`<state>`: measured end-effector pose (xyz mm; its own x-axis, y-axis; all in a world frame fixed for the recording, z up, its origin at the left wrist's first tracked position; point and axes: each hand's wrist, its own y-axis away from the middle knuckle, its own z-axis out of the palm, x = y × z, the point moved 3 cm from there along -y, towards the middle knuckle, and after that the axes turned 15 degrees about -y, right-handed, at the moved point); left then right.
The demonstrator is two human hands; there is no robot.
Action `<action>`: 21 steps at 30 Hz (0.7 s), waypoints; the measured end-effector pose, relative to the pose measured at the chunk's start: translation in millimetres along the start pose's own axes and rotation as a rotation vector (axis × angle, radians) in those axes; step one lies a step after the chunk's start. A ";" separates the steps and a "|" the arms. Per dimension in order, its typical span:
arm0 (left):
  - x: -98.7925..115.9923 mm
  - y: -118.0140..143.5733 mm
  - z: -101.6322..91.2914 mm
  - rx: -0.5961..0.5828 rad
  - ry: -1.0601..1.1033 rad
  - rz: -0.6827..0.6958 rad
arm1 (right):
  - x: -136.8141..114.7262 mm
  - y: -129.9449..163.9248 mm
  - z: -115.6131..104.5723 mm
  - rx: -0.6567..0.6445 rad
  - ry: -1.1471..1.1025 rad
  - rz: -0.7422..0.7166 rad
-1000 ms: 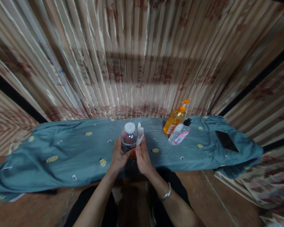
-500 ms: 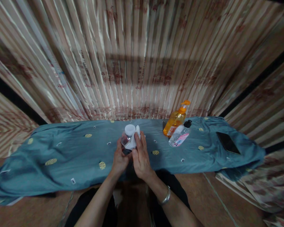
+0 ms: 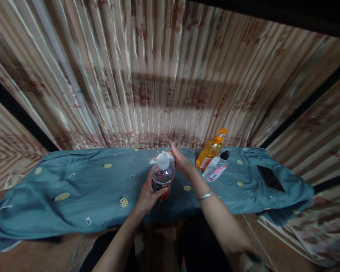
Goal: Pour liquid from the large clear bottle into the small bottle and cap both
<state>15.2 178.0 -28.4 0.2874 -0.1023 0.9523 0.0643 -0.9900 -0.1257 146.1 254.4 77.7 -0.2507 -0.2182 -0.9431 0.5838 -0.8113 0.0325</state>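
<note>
Clear bottle with white cap, dark label, orange base.

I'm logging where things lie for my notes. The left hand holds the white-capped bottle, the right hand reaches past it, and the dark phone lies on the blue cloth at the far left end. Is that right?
Not quite. In the head view the phone lies near the right end of the blue cloth, not the left. The rest stands: the left hand holds the white-capped bottle, and the right hand reaches past it.

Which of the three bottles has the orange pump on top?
The orange soap bottle at the back, beside the clear black-capped bottle; the held bottle has a white cap.
</note>
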 end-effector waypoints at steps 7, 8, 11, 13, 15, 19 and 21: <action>1.0 -0.2 1.7 -0.025 0.004 0.020 | -9.2 -29.7 10.3 -0.217 0.070 0.250; 1.7 0.1 2.3 -0.018 0.012 0.022 | -8.3 -31.7 10.1 -0.198 0.080 0.247; 4.5 1.6 4.3 -0.006 0.047 0.034 | -3.5 -32.4 4.7 -0.142 0.062 0.224; 5.7 2.2 5.3 -0.008 0.038 0.026 | 1.6 -28.3 -2.3 -0.116 0.026 0.200; 5.7 1.9 5.6 -0.006 0.003 0.005 | 7.6 -21.2 -11.7 -0.033 0.001 0.133; 4.5 -1.6 4.8 0.033 -0.043 -0.017 | 24.0 5.7 -23.4 0.217 0.034 -0.088; 4.3 -3.4 4.9 0.047 -0.055 -0.015 | 35.5 25.1 -18.5 0.281 0.115 -0.238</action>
<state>20.9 181.4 -25.2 0.3384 -0.0807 0.9375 0.1129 -0.9856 -0.1256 166.1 236.3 38.9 -0.2564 0.0436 -0.9656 0.2815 -0.9523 -0.1178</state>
